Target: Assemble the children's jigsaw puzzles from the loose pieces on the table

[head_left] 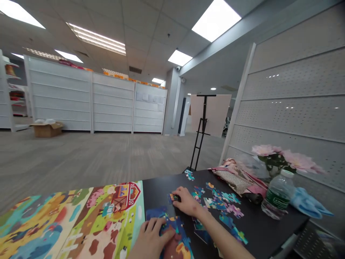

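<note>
Puzzle pieces (225, 203) show blue and pink patches; left hand (154, 235) lies spread, right hand (184, 201) pinches one.

The view is taken from a camera worn on the head, faced forward and tilted down over the bench (269, 230). The left grip (152, 239) and right grip (185, 202) are seen close up, low in the frame, while the carpeted floor (107, 162) and white shelving (61, 93) are shown well beyond them.
</note>
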Tool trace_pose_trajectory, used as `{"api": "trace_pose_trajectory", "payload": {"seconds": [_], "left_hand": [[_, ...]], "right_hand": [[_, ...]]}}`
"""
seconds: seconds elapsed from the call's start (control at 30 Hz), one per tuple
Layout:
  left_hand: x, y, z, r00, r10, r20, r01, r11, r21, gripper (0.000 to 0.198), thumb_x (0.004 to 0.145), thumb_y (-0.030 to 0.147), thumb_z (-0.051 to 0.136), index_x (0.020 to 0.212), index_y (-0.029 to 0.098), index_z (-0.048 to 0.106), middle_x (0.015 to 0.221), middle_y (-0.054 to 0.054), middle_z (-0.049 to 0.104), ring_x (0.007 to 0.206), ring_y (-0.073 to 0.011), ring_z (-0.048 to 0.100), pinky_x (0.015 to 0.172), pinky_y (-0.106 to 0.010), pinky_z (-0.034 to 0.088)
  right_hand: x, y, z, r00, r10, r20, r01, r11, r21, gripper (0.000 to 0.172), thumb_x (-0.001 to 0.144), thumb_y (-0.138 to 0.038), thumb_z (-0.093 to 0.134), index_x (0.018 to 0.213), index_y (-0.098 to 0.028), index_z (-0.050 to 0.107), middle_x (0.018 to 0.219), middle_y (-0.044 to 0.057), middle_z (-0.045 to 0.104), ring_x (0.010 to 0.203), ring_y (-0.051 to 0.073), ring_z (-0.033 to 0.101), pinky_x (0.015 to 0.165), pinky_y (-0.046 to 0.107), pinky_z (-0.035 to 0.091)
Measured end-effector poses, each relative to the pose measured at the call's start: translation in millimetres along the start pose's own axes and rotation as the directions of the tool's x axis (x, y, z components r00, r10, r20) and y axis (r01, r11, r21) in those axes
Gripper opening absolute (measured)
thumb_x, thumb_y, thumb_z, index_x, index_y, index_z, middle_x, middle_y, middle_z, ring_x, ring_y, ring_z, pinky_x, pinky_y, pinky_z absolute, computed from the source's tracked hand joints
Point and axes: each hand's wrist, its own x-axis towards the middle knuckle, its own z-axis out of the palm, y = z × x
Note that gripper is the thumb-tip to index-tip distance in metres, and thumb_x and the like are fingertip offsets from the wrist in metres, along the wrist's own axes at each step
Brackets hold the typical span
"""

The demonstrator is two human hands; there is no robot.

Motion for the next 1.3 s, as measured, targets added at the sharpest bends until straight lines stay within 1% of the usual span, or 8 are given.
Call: {"api": "trace_pose_trajectory", "payload": {"seconds": [0.27,0.47,0.73,0.83,0.9,1.0,1.13,1.3], "left_hand": [[-5,-1,-5.0,0.999,0.019,0.042,-0.019,1.000,0.001,0.070,0.081,0.058,0.073,0.144,0.033,0.055,0.148,-0.016,0.051,0.132,-0.0458,0.046,0.106,-0.062,0.038],[-12,2,-10.8,0.999,0.041,0.011,-0.041,0.999,-0.009,0.078,0.077,0.071,0.071,0.144,0.034,0.055,0.147,-0.014,0.052,0.131,-0.0435,0.046,0.108,-0.060,0.037],[-3,-26,29.8,0.978,0.152,-0.143,-0.147,0.988,0.047,0.084,0.076,0.085,0.060,0.145,0.038,0.053,0.144,-0.012,0.054,0.127,-0.0435,0.049,0.104,-0.055,0.039],[-1,-27,32.4,0.980,0.142,-0.139,-0.136,0.989,0.052,0.084,0.077,0.087,0.056,0.144,0.037,0.055,0.145,-0.014,0.054,0.127,-0.0448,0.050,0.103,-0.056,0.040],[-2,-22,26.2,0.988,0.112,-0.110,-0.108,0.993,0.040,0.082,0.077,0.085,0.058,0.143,0.036,0.057,0.144,-0.015,0.055,0.128,-0.0460,0.050,0.102,-0.058,0.041],[-11,-8,6.8,0.995,0.081,-0.052,-0.082,0.997,-0.012,0.079,0.077,0.077,0.068,0.144,0.037,0.055,0.147,-0.013,0.053,0.132,-0.0448,0.047,0.107,-0.060,0.038],[-25,13,-19.6,1.000,0.013,0.002,-0.013,0.998,-0.063,0.077,0.078,0.058,0.076,0.148,0.035,0.052,0.153,-0.011,0.047,0.140,-0.0412,0.040,0.115,-0.059,0.030],[-23,10,-17.1,0.999,0.027,0.022,-0.026,0.999,-0.033,0.078,0.079,0.064,0.074,0.147,0.033,0.053,0.151,-0.015,0.049,0.138,-0.0424,0.042,0.113,-0.060,0.032]], "right_hand": [[16,22,3,0.974,0.102,0.203,-0.105,0.995,0.001,0.034,0.098,-0.036,0.064,0.126,-0.019,0.061,0.127,0.008,0.064,0.106,0.023,0.067,0.089,0.044,0.058],[-12,44,-29,0.946,0.178,0.272,-0.176,0.984,-0.032,0.032,0.098,-0.036,0.064,0.124,-0.018,0.062,0.126,0.007,0.065,0.104,0.023,0.067,0.088,0.043,0.058],[-93,46,-92,0.977,0.203,0.065,-0.201,0.979,-0.037,0.023,0.087,-0.023,0.066,0.109,-0.020,0.074,0.101,0.006,0.075,0.098,0.025,0.068,0.094,0.039,0.052],[-152,43,-74,0.985,0.163,0.060,-0.162,0.987,-0.024,0.041,0.074,-0.028,0.077,0.115,-0.026,0.075,0.126,0.008,0.070,0.119,0.030,0.063,0.104,0.038,0.047],[-188,54,-54,0.990,0.134,-0.054,-0.138,0.988,-0.071,0.037,0.084,-0.040,0.067,0.119,-0.030,0.075,0.135,0.009,0.067,0.129,0.032,0.058,0.107,0.043,0.045],[-220,86,-35,0.932,0.224,-0.285,-0.294,0.927,-0.231,0.037,0.090,-0.050,0.056,0.121,-0.040,0.073,0.139,0.006,0.065,0.132,0.037,0.054,0.100,0.051,0.048],[-218,130,-42,0.853,0.334,-0.401,-0.458,0.848,-0.267,0.035,0.092,-0.048,0.049,0.111,-0.036,0.076,0.123,0.007,0.073,0.117,0.034,0.064,0.089,0.046,0.053],[-156,160,-77,0.839,0.361,-0.408,-0.486,0.834,-0.260,0.037,0.098,-0.034,0.042,0.117,-0.025,0.072,0.117,0.011,0.072,0.112,0.031,0.066,0.089,0.043,0.054]]}}
